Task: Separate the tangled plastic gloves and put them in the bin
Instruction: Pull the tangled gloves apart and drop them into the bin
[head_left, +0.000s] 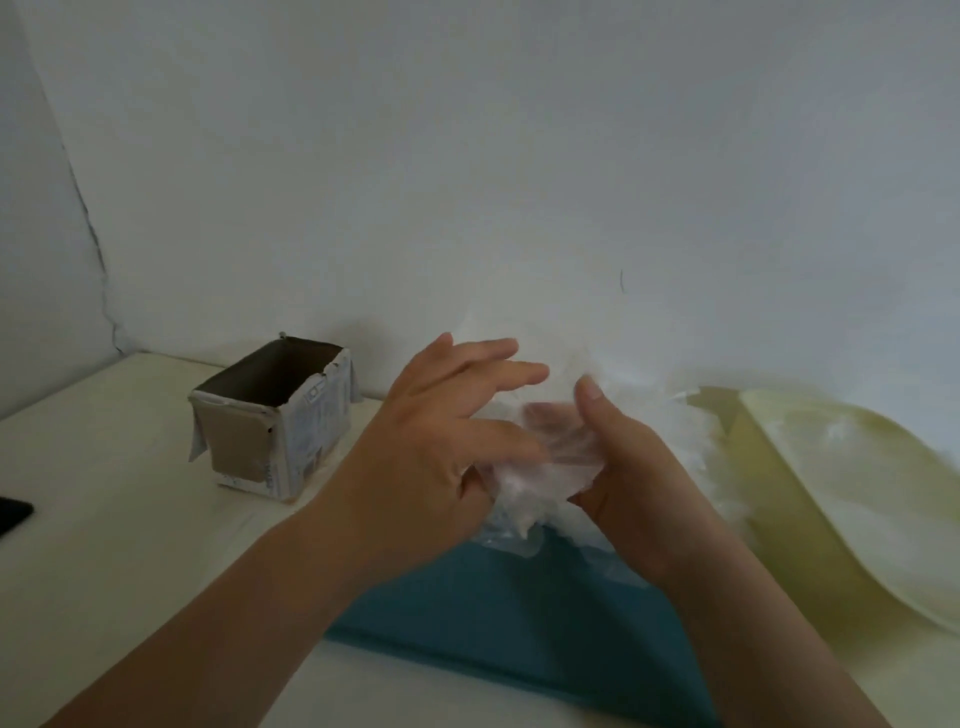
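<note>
A crumpled bunch of clear plastic gloves (540, 467) hangs between my two hands above a teal cloth (519, 613). My left hand (436, 447) pinches the bunch from the left with thumb and lower fingers, while its upper fingers stretch out over it. On the right side of the bunch my right hand (623, 457) grips the plastic, thumb pointing up. Another heap of clear gloves (675, 431) lies behind my right hand. The bin, an open cardboard box (275, 415), stands on the table to the left of my hands.
A pale yellow curved tray or lid (841, 488) lies at the right. A dark flat object (13, 514) sits at the left edge of the white table (130, 519). A white wall rises right behind the box and gloves.
</note>
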